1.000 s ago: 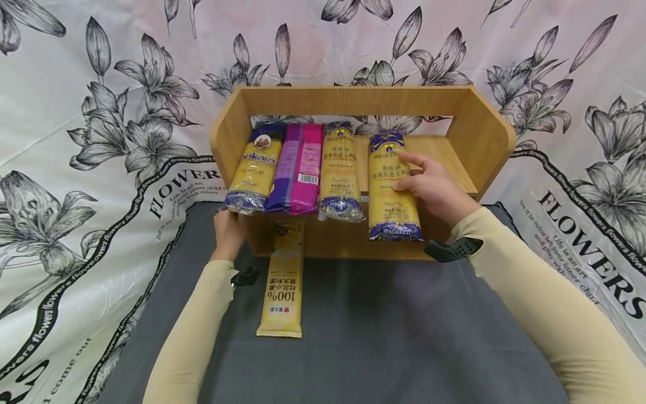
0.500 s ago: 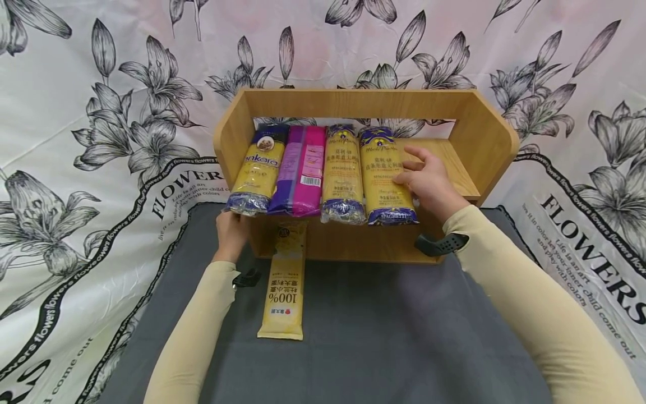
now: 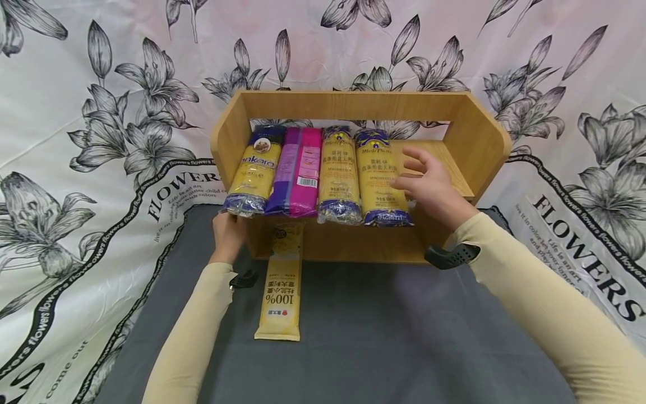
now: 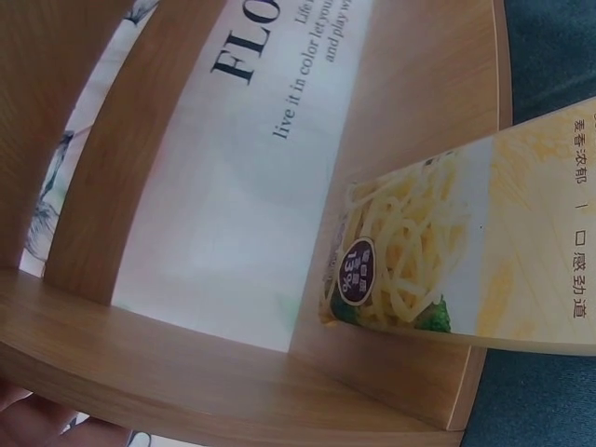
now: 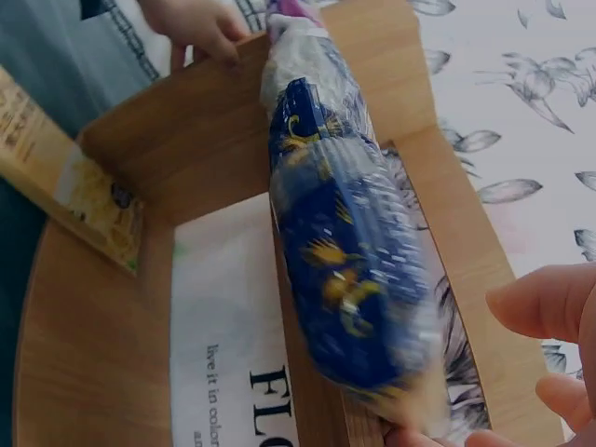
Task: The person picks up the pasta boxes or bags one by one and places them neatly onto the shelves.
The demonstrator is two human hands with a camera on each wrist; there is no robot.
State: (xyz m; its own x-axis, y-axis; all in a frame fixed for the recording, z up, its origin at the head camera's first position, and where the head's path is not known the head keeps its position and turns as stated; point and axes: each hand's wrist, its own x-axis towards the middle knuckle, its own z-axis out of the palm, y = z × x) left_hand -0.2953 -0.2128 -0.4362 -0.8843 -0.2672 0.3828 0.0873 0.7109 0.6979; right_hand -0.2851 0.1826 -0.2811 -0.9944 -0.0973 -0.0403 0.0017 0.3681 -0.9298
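My left hand [image 3: 228,235] grips the left side of a wooden shelf [image 3: 348,102], its fingertips [image 4: 56,425] at the side board in the left wrist view. My right hand [image 3: 435,184] is beside the rightmost yellow-and-blue spaghetti pack [image 3: 382,175], fingers spread and not wrapped round it. In the right wrist view the thumb [image 5: 545,303] stands off the pack's blue end [image 5: 340,270]; whether a lower fingertip touches it I cannot tell. Left of that pack, on the upper board, lie another spaghetti pack [image 3: 339,174], a pink-purple pack [image 3: 296,174] and a yellow-navy pasta pack [image 3: 256,171].
A long yellow pasta pack [image 3: 280,292] lies half inside the lower compartment, its front end on the grey tablecloth [image 3: 353,331]. Bare upper board [image 3: 444,154] shows right of the packs. A flower-print cloth [image 3: 151,123] hangs behind.
The rightmost spaghetti pack has moved left and back onto the upper board, against its neighbour. My right hand has loosened from it. The left hand keeps its place on the shelf.
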